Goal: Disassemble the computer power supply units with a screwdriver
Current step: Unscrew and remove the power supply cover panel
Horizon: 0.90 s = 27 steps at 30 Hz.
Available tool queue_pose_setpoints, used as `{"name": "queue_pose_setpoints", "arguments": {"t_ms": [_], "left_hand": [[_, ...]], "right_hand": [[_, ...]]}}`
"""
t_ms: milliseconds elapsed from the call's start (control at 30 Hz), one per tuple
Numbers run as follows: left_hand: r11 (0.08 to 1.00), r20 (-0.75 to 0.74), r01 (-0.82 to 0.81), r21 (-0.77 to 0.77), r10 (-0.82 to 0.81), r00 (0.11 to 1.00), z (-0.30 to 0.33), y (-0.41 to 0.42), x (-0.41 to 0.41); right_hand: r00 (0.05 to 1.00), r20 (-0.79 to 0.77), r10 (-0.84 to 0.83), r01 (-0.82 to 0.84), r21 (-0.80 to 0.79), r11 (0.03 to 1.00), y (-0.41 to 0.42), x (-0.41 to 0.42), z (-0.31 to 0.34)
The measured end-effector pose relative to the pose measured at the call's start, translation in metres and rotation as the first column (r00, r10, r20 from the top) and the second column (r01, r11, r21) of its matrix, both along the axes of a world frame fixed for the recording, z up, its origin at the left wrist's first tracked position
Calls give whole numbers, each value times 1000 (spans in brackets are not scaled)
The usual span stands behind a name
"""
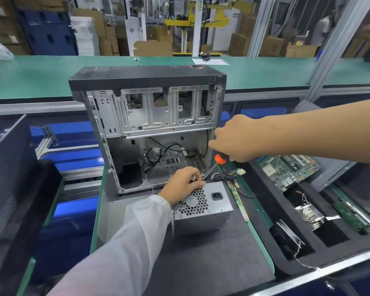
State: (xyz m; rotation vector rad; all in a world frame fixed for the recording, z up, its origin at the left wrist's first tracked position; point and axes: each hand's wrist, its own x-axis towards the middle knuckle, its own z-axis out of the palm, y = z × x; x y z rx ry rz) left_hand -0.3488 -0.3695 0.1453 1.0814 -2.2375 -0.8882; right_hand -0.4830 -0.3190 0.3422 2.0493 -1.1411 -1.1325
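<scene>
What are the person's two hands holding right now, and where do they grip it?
The right hand grips a screwdriver by its orange and black handle. The left hand rests on the power supply unit's top edge, fingers curled there.

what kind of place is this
Probably an electronics teardown or recycling line in a factory or warehouse: a gutted computer case on a green-matted bench, a foam tray of pulled parts, and stacked cardboard boxes behind.

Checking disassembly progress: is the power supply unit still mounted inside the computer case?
No, the power supply unit sits on the mat in front of the open computer case, under the left hand.
</scene>
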Motion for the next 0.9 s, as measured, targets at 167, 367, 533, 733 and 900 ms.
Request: {"name": "queue_pose_setpoints", "arguments": {"t_ms": [167, 367, 533, 733, 900], "left_hand": [[976, -77, -207, 72, 212, 974, -5, 5, 19], [547, -324, -136, 826, 659, 679, -30, 21, 50], [417, -332, -2, 909, 726, 603, -43, 54, 62], [568, -340, -108, 816, 622, 705, -43, 77, 56], [690, -253, -212, 693, 507, 824, -43, 81, 59]], "right_hand": [[991, 125, -44, 45, -6, 999, 7, -14, -3], [952, 288, -100, 60, 145, 988, 10, -1, -14], [898, 404, -175, 47, 306, 951, 13, 20, -14], [906, 375, -194, 47, 367, 929, 13, 35, -12], [931, 321, -172, 53, 348, 936, 15, 39, -10]]}}
